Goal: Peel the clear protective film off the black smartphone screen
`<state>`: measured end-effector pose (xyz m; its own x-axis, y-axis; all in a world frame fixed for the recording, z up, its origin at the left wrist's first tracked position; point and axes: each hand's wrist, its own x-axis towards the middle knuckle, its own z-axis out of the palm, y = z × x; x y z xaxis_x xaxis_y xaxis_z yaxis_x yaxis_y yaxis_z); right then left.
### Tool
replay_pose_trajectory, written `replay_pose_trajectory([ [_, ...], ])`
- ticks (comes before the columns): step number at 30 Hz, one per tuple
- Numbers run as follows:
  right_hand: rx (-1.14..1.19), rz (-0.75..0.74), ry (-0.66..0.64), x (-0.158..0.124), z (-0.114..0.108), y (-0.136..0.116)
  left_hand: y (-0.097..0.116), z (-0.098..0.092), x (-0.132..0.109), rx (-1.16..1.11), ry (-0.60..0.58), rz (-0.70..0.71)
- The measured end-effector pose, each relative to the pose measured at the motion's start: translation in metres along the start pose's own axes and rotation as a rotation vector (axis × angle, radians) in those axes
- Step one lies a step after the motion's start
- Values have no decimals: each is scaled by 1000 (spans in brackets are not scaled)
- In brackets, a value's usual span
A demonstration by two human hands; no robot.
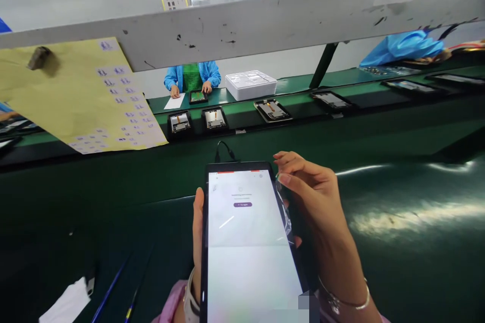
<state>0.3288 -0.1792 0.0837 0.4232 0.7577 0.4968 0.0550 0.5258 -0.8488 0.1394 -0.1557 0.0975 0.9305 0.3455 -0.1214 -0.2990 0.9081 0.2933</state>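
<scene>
A black tablet (pixel 246 242) with a lit white screen stands in front of me, a dark cable (pixel 224 150) plugged in at its top edge. My left hand (pixel 197 234) grips its left side, mostly hidden behind it. My right hand (pixel 314 197) is at the tablet's upper right edge, fingers pinched on a clear plastic film (pixel 285 209) that hangs off that edge.
Dark green bench surface (pixel 397 202) lies all around. A white cloth (pixel 68 305) and pens (pixel 109 290) lie at the lower left. Open tablet units (pixel 214 118) sit on a conveyor beyond. A yellow label sheet (pixel 76 91) hangs left. A person in blue works opposite beside a white tray (pixel 250 84).
</scene>
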Motion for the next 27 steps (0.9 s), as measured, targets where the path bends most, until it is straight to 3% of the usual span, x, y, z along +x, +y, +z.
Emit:
replay_pose_trajectory([
  [4,15,-38,29,-1,0,-2,0,6,-1,34,28,-21],
  [9,38,40,36,-2,1,-4,-1,12,-2,25,72,-17],
  [16,95,16,55,0,3,-2,-4,-4,0,1,-103,-17],
  [27,112,80,83,2,2,9,-8,-9,4,16,-39,-12],
])
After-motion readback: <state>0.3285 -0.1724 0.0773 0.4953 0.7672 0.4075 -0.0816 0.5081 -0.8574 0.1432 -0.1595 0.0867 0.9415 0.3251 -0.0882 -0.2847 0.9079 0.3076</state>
